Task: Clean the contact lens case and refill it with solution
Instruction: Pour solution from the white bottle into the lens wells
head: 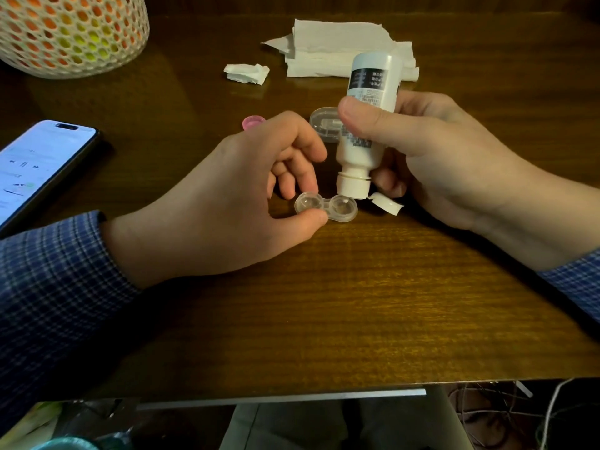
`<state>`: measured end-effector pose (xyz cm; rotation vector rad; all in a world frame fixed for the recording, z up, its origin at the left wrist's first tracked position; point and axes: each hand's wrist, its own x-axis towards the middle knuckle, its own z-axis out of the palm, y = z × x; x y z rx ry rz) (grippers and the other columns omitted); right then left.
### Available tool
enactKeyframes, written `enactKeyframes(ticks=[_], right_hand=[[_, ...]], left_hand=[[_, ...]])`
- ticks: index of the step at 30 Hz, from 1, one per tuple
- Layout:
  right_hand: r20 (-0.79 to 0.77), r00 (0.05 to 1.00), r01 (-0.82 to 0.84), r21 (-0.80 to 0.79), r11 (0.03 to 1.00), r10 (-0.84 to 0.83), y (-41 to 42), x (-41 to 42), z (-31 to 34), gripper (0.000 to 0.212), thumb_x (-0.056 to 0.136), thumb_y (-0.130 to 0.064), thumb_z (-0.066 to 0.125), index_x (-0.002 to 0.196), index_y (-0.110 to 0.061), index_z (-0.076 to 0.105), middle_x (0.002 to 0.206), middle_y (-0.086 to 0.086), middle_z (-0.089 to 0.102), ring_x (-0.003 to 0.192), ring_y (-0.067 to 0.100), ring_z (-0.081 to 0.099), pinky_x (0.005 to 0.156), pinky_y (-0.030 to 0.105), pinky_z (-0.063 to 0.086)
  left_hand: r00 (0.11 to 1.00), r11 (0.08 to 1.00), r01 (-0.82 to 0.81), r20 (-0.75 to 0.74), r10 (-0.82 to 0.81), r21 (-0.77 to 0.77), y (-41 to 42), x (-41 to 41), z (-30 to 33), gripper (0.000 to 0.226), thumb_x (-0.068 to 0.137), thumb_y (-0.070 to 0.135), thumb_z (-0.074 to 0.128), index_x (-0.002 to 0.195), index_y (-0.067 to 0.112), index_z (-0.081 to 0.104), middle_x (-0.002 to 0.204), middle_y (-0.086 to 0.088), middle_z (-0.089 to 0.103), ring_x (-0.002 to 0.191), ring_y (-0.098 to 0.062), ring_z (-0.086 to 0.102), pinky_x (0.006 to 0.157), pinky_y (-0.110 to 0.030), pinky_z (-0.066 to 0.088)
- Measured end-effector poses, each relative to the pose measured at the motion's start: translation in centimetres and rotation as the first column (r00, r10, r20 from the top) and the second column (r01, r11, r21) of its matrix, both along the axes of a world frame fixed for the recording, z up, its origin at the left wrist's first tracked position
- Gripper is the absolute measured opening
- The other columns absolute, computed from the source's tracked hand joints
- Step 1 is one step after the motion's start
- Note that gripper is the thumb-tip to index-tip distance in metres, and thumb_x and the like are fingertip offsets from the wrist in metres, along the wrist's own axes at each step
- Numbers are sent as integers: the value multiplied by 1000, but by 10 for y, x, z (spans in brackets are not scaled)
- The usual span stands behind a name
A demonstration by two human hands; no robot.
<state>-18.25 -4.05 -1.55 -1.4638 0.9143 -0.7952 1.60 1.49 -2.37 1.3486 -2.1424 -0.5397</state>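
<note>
While my right hand (431, 157) wraps tight around the white bottle (367, 125) and holds it upside down, its nozzle sits just over the right well of the clear lens case (326, 207); I cannot tell whether the tip touches the rim. The bottle's flip cap (386, 204) hangs open beside the nozzle. My left hand (233, 203) pinches the case's left well between thumb and fingertips, steadying it on the wooden table (324, 303). Behind my hands I see a pink cap (253, 121) and a clear lid (324, 126) lying on the table, a stack of paper towels (337, 50), and a small crumpled piece (246, 73) nearby. A phone (35, 164) with its screen lit lies to the left, with a mesh basket (71, 30) in the far left corner.
</note>
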Motion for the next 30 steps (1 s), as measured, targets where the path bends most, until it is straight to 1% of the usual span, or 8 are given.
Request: enactKeyframes(ticks=[5, 9, 15, 21, 23, 26, 30], right_hand=[[-10, 1000, -1, -8, 1000, 1, 0, 1, -1, 18, 91, -38, 69, 82, -23, 68, 71, -5, 67, 54, 10, 52, 42, 16, 39], [-11, 1000, -5, 1, 1000, 5, 0, 0, 0, 17, 90, -39, 69, 85, -23, 67, 71, -7, 69, 57, 11, 52, 42, 16, 40], [-9, 1000, -8, 6, 1000, 8, 0, 0, 0, 18, 88, -40, 69, 83, -22, 67, 71, -6, 68, 55, 11, 51, 42, 16, 39], [-11, 1000, -19, 9, 1000, 19, 0, 0, 1, 25, 80, -45, 69, 86, -21, 66, 71, -6, 68, 55, 9, 51, 42, 16, 39], [-12, 1000, -16, 12, 1000, 16, 0, 0, 1, 24, 81, -44, 69, 86, -21, 66, 72, -5, 68, 55, 10, 52, 42, 16, 39], [-15, 1000, -5, 12, 1000, 5, -1, 0, 1, 21, 86, -42, 69, 86, -21, 66, 71, -7, 68, 53, 9, 51, 42, 16, 39], [16, 1000, 17, 39, 999, -18, -1, 0, 1, 25, 83, -45, 71, 85, -21, 69, 73, -3, 68, 50, 8, 50, 40, 16, 38]], left_hand=[[1000, 1000, -3, -2, 3, 6, 0, 1, 0, 52, 76, 37, 77, 120, 20, 57, 91, 11, 67, 84, -13, 66, 67, -23, 55], [1000, 1000, 2, 3, -2, -2, 0, 1, 0, 52, 76, 36, 77, 121, 18, 58, 91, 11, 67, 84, -13, 66, 67, -23, 54], [1000, 1000, 11, 1, -11, 3, -1, 1, 0, 52, 76, 37, 77, 120, 19, 57, 91, 12, 67, 85, -12, 66, 67, -15, 52], [1000, 1000, 14, -4, -14, 11, -1, 2, 0, 51, 76, 36, 77, 120, 19, 58, 91, 11, 67, 85, -11, 66, 67, -14, 52], [1000, 1000, 13, -3, -13, 13, -1, 1, 0, 51, 76, 37, 76, 120, 19, 58, 91, 11, 67, 85, -11, 66, 67, -14, 52], [1000, 1000, 6, -3, -6, 11, 0, 1, 1, 51, 76, 36, 77, 120, 19, 58, 91, 11, 67, 85, -12, 66, 67, -19, 53], [1000, 1000, 2, -4, -2, 5, 0, 0, 1, 51, 76, 36, 77, 120, 18, 58, 90, 12, 67, 83, -11, 66, 67, -22, 54]])
